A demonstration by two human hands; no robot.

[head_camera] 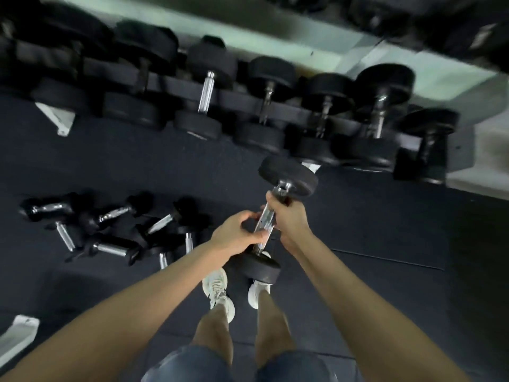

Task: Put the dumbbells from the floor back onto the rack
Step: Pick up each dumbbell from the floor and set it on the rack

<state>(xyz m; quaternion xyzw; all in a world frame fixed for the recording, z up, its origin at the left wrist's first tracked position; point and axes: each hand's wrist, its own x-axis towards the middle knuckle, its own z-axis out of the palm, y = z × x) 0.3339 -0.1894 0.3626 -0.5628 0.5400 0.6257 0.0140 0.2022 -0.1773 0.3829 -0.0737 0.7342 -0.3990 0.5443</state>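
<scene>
Rack: a dark, low rail running across the upper part of the view, tilted by the camera angle, with a white foot at its left end.
Rack contents: a row of black round-headed dumbbells lying side by side across the rail, handles pointing toward the person; one with a bright chrome handle sits near the middle. The far left ones are blurred.
Upper shelf: more dark weights along the top edge, too blurred to count.
Held dumbbell: off the floor, in front of the person and above the white shoes, short of the rack; its far head is just below the rack's front row.
Its look: two thick black round heads joined by a knurled chrome handle, tilted so one head points up toward the rack and the other down toward the feet.
Left hand: its grip is curled loosely about the lower part of the handle, thumb and fingers around the bar (not a tight fist).
Right hand: its grip is wrapped closed around the upper part of the handle, just under the far head.
Floor: dark rubber matting.
Floor pile: several smaller chrome-handled dumbbells lying jumbled at left, some touching or crossing each other.
</scene>
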